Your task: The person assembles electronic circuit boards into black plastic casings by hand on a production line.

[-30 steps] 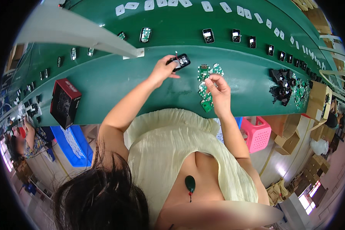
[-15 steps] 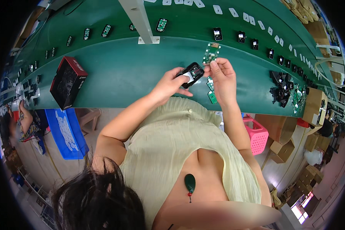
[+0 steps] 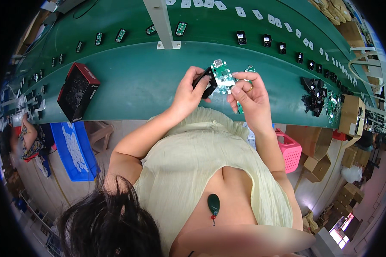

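Note:
My left hand [image 3: 187, 92] is closed around a black plastic housing [image 3: 209, 85], fingers along its left side and thumb across its inner face. Between finger and thumb, my right hand [image 3: 254, 96] pinches a green circuit board [image 3: 223, 77] by its lower right edge. The board is tilted beside the housing and overlaps its right side in view; whether the two touch, I cannot tell. Another circuit board [image 3: 250, 69] shows just beyond my right fingers, and a further green piece lies partly hidden under that hand on the green workbench [image 3: 146, 81].
A dark box [image 3: 78, 92] of small black parts stands at left. Black parts [image 3: 315, 96] and circuit boards [image 3: 333, 108] are heaped at right beside a cardboard box [image 3: 352, 116]. Beyond a metal post [image 3: 162, 21], rows of boards, housings and white pieces line the green belt.
My right hand has brought the circuit board down and left to the housing. My left hand has tilted the housing and shifted slightly left. Pieces on the belt have moved slightly.

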`<state>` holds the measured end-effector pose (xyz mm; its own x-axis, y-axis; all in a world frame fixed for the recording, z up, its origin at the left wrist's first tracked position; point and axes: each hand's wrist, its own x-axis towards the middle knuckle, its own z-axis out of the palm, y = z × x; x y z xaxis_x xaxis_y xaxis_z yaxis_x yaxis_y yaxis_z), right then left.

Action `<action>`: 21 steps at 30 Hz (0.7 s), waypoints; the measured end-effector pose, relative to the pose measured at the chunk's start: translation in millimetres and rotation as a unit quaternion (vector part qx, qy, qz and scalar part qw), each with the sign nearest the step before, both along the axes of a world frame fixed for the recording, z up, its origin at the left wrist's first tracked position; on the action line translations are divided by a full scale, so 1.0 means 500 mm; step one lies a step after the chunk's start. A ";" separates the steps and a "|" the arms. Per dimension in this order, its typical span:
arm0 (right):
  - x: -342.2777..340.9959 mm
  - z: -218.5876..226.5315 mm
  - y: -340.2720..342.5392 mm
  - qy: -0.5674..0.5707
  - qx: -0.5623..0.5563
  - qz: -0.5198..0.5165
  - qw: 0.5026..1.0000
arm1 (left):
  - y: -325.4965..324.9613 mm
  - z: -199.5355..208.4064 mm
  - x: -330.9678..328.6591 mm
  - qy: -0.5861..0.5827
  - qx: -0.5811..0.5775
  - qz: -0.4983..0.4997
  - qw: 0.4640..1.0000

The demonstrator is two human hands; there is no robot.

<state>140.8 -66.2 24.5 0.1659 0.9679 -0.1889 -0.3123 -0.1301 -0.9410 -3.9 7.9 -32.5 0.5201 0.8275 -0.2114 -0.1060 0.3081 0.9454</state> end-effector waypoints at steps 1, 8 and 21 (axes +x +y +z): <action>-0.002 -0.001 -0.001 -0.008 0.011 0.004 1.000 | -0.001 0.003 0.000 -0.005 0.004 0.005 1.000; -0.003 0.002 0.003 -0.018 0.013 0.034 0.999 | -0.007 0.004 -0.004 -0.032 0.010 0.000 0.999; 0.009 -0.043 -0.016 -0.087 -0.012 0.038 0.995 | -0.019 0.053 -0.007 -0.078 -0.175 -0.046 0.980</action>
